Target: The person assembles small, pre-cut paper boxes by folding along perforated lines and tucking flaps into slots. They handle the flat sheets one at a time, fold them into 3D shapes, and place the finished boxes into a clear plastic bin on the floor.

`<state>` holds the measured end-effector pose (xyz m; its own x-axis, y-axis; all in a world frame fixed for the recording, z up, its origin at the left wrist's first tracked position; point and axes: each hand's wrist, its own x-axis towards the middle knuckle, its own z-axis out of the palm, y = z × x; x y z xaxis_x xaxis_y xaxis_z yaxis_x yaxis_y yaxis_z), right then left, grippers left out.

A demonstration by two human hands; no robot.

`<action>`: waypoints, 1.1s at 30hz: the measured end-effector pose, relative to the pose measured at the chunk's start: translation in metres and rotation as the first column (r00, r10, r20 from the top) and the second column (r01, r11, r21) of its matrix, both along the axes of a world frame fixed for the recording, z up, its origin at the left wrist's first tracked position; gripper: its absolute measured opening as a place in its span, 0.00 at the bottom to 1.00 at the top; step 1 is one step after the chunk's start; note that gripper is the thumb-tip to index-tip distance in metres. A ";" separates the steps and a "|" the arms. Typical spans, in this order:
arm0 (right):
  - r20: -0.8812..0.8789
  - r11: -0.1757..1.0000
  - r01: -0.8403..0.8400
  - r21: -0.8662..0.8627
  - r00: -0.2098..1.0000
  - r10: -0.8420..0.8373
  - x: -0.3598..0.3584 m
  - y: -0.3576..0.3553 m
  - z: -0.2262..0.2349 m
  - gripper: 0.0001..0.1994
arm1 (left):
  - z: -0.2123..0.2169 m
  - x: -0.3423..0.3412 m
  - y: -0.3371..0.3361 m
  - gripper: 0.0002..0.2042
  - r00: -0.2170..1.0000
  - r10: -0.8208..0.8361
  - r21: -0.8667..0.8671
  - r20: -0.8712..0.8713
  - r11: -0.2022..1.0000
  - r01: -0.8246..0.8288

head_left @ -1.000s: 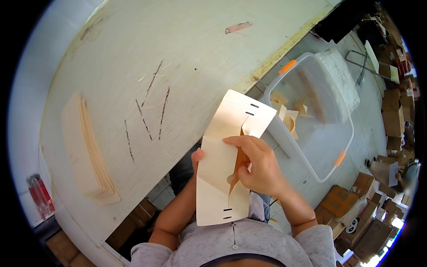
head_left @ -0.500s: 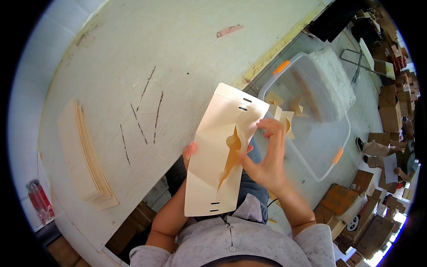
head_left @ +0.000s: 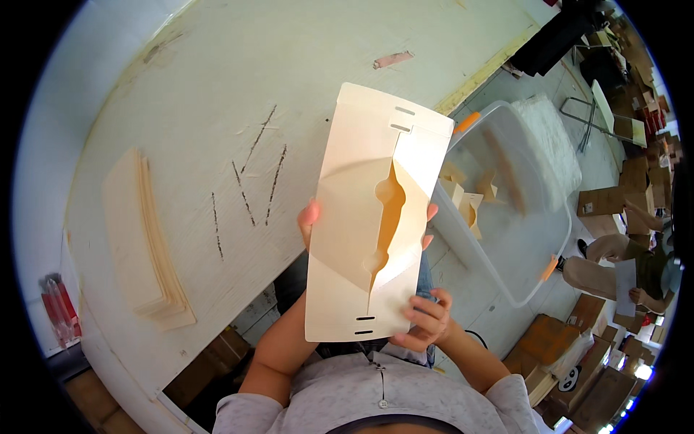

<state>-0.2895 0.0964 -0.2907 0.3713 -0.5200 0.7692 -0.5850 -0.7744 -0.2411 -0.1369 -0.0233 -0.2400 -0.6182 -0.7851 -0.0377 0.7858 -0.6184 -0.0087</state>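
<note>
I hold a thin cream sheet (head_left: 354, 239) upright in front of me, above the table's near edge. It has small slots at the top and bottom, and its two sides are curled inward so they meet along a wavy seam down the middle. My left hand (head_left: 309, 215) is behind it, with the thumb showing at the left edge and fingertips at the right edge. My right hand (head_left: 426, 318) grips the lower right corner.
A stack of flat cream sheets (head_left: 144, 239) lies on the white scratched table (head_left: 217, 87) to the left. A clear plastic bin (head_left: 520, 239) holding folded pieces stands at the right. Cardboard boxes (head_left: 549, 340) and a seated person (head_left: 629, 260) are beyond it.
The sheet has come up closer and stands more upright, its sides now curled together. My right hand has slid from the sheet's middle down to its lower corner.
</note>
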 end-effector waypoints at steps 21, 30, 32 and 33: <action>-0.379 0.875 -0.389 0.288 0.793 0.477 0.004 -0.077 0.081 0.21 | -0.001 0.009 0.019 0.33 0.976 -0.172 0.147 0.132 0.977 0.152; -0.264 0.992 -0.101 0.072 0.957 0.117 0.008 -0.061 0.063 0.19 | -0.019 0.007 0.016 0.35 0.982 -0.083 0.134 0.169 0.989 0.060; -0.301 0.996 -0.064 0.068 0.950 0.082 0.009 -0.063 0.065 0.17 | -0.023 0.010 0.015 0.36 0.985 -0.067 0.105 0.159 0.993 0.051; -0.287 0.990 -0.095 0.100 0.950 0.120 0.010 -0.064 0.065 0.17 | -0.025 0.012 0.013 0.37 0.984 -0.058 0.076 0.168 0.996 0.046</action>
<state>-0.2795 0.0323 -0.2254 0.6301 -0.5229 0.5741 -0.5541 -0.8207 -0.1393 -0.1251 -0.0098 -0.2648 -0.6379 -0.7435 -0.2008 0.7464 -0.6611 0.0765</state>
